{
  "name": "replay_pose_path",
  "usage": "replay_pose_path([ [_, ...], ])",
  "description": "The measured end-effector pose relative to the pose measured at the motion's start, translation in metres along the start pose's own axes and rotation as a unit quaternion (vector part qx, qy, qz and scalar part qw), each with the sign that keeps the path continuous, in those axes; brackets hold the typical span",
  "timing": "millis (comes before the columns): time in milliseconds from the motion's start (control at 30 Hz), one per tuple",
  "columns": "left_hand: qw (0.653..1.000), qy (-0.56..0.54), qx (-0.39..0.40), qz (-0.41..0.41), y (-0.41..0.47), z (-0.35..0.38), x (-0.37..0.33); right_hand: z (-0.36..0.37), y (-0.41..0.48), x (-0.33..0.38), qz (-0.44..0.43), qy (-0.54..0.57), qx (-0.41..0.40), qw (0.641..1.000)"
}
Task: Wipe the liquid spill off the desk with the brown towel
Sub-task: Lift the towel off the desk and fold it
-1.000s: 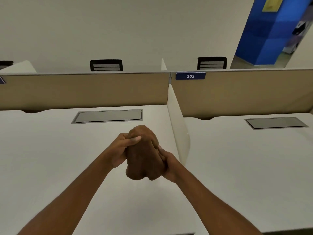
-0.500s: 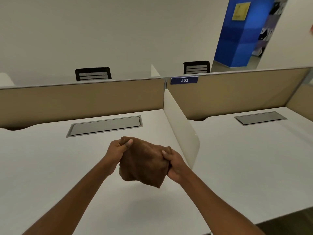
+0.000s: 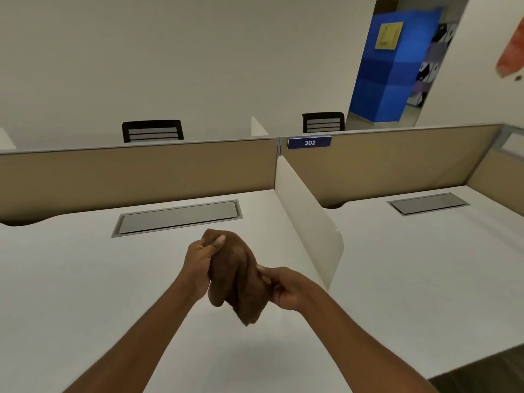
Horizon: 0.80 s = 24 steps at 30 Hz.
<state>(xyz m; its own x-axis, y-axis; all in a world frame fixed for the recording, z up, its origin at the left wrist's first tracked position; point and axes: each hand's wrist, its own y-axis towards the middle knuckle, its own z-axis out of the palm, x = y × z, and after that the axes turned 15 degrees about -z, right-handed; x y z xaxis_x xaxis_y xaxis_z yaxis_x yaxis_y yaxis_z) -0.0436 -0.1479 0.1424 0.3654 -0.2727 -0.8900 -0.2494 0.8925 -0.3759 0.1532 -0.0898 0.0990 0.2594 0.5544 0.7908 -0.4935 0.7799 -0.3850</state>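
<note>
With the left hand [image 3: 198,262] and right hand [image 3: 286,287] both clamped on the bunched brown towel [image 3: 235,276] above the desk [image 3: 71,279], flatten it into a broad pad before pressing down beneath them.

Both forearms run off the bottom edge. The brown towel [image 3: 238,276] hides the left hand's [image 3: 198,265] fingers and the right hand's [image 3: 286,287] fingertips. At 2 o'clock, a blurred orange shape [image 3: 511,56] is cut by the right edge.
</note>
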Motion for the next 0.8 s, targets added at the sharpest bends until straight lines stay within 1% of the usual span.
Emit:
replay_pose_path([
  [67,1.0,-0.015,0.001,-0.005,0.0,-0.006,-0.001,0.003,0.004,0.001,-0.019,-0.008,-0.037,0.999],
  [133,1.0,-0.007,0.002,-0.006,-0.001,-0.012,-0.003,0.004,0.006,0.003,-0.049,0.019,-0.034,0.998],
  [233,1.0,0.002,-0.005,-0.01,0.003,-0.023,-0.003,0.003,0.009,0.009,-0.135,0.072,-0.03,0.988],
  [300,1.0,0.018,-0.019,-0.018,0.006,-0.028,-0.003,0.007,0.009,0.012,-0.18,0.076,-0.042,0.98],
  [367,0.998,0.057,-0.026,-0.018,0.01,-0.032,-0.002,0.012,0.007,0.014,-0.196,0.062,-0.057,0.977],
  [500,0.994,0.097,-0.038,-0.015,0.015,-0.033,-0.006,0.014,0.002,0.023,-0.236,-0.001,-0.072,0.969],
  [633,0.993,0.111,-0.043,-0.001,0.019,-0.032,-0.004,0.016,-0.004,0.036,-0.286,-0.128,-0.085,0.946],
  [700,0.991,0.123,-0.058,0.016,0.02,-0.03,-0.002,0.015,-0.005,0.04,-0.287,-0.188,-0.113,0.932],
  [800,0.979,0.166,-0.101,0.059,0.023,-0.025,0.003,0.009,-0.003,0.041,-0.27,-0.228,-0.151,0.923],
])
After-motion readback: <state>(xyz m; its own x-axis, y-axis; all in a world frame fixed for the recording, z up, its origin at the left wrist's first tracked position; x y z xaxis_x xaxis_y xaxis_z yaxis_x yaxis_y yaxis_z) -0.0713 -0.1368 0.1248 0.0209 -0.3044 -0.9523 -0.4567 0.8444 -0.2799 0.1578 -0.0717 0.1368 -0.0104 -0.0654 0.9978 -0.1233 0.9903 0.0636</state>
